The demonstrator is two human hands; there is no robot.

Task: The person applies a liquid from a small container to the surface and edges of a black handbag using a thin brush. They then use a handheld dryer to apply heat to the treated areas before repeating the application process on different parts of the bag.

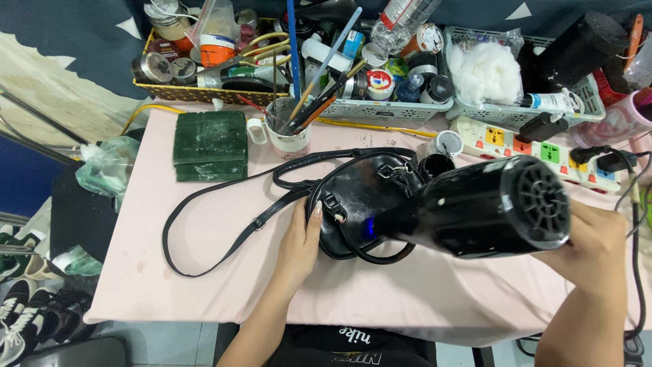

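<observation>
A glossy black handbag with a long thin strap lies on a pale pink tabletop. My left hand rests flat against the bag's left side, thumb by a small buckle. My right hand grips a large black hair dryer, its nozzle aimed at the bag's front where a blue glint shows. The dryer's rear grille faces the camera.
A white cup of brushes and two dark green blocks stand behind the bag. Baskets of jars, bottles and cotton line the back edge. A power strip lies at right. Shoes sit on the floor at left.
</observation>
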